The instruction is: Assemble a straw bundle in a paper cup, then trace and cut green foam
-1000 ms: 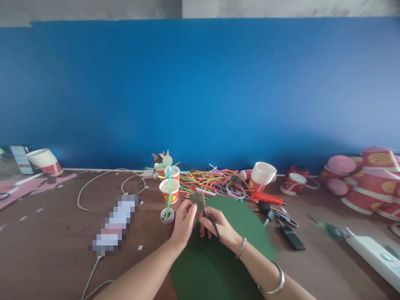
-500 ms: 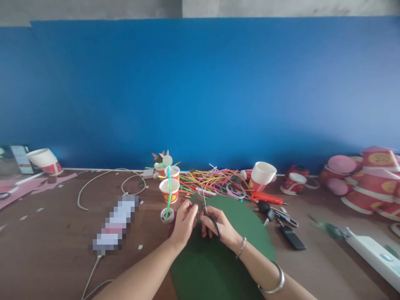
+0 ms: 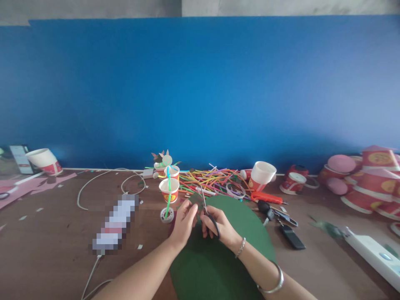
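My left hand (image 3: 185, 223) pinches a small dark green paper piece (image 3: 196, 199) between thumb and fingers. Just to its right, my right hand (image 3: 218, 225) is closed round the dark handles of the scissors (image 3: 204, 203), whose blades point up and away, beside the paper piece. Under both hands lies a large sheet of green paper (image 3: 237, 246) with a rounded far edge. A paper cup (image 3: 169, 194) and a small white ring with a green straw (image 3: 167, 214) stand left of my left hand.
Colourful straws (image 3: 209, 179) lie against the blue wall (image 3: 193, 91). At the left are a blurred-out phone (image 3: 115, 225) and its cable. Rightward are a white cup (image 3: 263, 175), an orange tool (image 3: 268, 197), keys (image 3: 265, 208), a white device (image 3: 375, 258) and stacked red cups (image 3: 371, 183).
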### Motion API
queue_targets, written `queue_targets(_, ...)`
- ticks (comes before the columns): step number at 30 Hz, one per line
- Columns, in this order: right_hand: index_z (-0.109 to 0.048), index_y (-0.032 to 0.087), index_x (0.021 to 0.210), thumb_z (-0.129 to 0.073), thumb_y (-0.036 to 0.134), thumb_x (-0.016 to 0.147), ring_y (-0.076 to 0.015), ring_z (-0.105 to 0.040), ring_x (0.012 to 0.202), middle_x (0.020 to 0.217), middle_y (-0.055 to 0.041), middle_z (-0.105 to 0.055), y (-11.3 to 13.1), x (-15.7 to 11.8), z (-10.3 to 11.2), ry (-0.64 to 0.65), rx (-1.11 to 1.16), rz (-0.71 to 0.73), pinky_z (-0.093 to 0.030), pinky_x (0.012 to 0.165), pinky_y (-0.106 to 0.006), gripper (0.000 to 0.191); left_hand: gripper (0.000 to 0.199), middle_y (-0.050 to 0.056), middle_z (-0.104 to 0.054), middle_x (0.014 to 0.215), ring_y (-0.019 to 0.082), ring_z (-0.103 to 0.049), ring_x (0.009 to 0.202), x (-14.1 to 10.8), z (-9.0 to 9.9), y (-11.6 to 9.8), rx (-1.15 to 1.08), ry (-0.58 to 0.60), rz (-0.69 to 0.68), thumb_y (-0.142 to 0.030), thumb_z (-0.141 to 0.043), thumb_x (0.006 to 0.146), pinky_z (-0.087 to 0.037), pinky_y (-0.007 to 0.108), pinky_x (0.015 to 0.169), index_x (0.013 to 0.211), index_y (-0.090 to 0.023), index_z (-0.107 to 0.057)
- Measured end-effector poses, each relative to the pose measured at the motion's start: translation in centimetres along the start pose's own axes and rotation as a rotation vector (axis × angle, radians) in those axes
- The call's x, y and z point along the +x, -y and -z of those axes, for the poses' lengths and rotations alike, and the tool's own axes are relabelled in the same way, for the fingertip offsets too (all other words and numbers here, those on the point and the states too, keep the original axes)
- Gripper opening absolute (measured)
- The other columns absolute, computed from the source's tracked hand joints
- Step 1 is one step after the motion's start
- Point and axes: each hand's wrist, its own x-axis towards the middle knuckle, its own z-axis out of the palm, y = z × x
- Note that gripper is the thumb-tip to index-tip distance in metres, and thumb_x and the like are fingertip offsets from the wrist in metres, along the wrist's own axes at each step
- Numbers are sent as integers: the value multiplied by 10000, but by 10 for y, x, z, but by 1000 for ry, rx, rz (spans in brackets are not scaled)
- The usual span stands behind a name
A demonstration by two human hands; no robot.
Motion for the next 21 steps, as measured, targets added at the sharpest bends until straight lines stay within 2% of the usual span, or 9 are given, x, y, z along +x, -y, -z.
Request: queue_targets(21, -502, 164, 730, -630, 477, 733, -76, -477, 332, 446, 53, -529, 2, -1, 1, -20, 7, -24, -293, 310, -151, 338, 310, -96, -366, 472, 50, -311, 392, 1, 0, 4, -24, -37, 21, -445, -535, 795, -214, 193, 414, 668, -186, -421)
